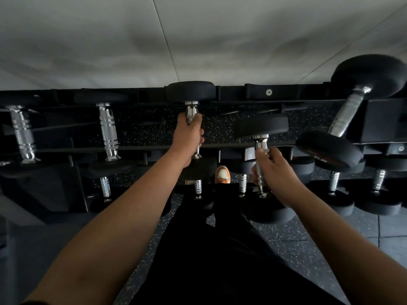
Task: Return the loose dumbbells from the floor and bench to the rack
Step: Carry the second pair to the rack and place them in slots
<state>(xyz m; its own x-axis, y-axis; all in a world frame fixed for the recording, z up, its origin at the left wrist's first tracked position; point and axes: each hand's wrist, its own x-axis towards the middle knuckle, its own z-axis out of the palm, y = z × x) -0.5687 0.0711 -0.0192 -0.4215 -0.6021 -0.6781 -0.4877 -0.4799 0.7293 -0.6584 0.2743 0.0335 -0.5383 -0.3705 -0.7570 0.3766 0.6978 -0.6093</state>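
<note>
I stand over a black dumbbell rack (286, 93) set against a white wall. My left hand (189, 137) is wrapped around the chrome handle of a black round-headed dumbbell (191, 90) whose far head rests at the rack's back rail. My right hand (273, 170) grips the chrome handle of a second dumbbell (264, 126), held above the rack's front rail, its near head low over the floor.
Two dumbbells (107, 128) lie in the top tier at the left, and a bigger one (348, 115) lies tilted at the right. A lower tier holds several smaller dumbbells (378, 183). My orange shoe (222, 175) stands on the speckled rubber floor (297, 249).
</note>
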